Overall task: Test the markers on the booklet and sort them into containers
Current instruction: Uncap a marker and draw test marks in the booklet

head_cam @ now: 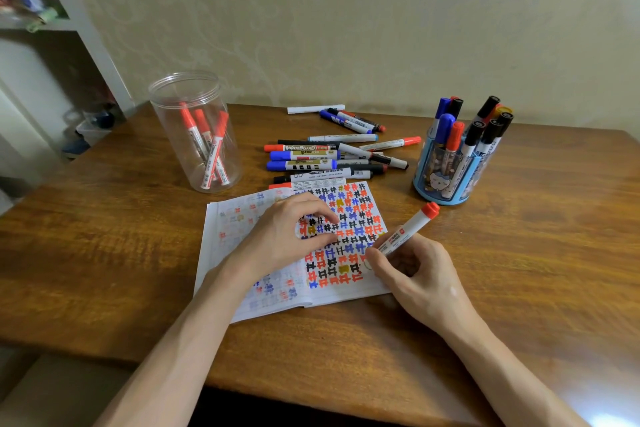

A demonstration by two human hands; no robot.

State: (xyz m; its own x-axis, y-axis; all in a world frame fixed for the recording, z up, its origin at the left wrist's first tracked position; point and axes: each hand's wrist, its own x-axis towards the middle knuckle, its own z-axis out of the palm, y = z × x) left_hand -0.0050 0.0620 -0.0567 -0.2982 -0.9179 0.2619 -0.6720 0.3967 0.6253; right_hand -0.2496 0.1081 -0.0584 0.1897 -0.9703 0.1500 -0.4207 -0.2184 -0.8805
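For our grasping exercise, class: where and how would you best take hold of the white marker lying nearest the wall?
The white marker lies flat and crosswise on the table. Its left half has bare wood around it, while a blue marker crowds its right end. So it is probably best to pinch across the barrel left of middle, coming from above.

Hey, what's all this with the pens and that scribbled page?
A person is trying out markers. The right hand holds a red marker at the booklet, whose page is full of red, blue and black marks; the left hand rests on it. A jar holds red markers, a blue holder a mix, and a pile lies behind.
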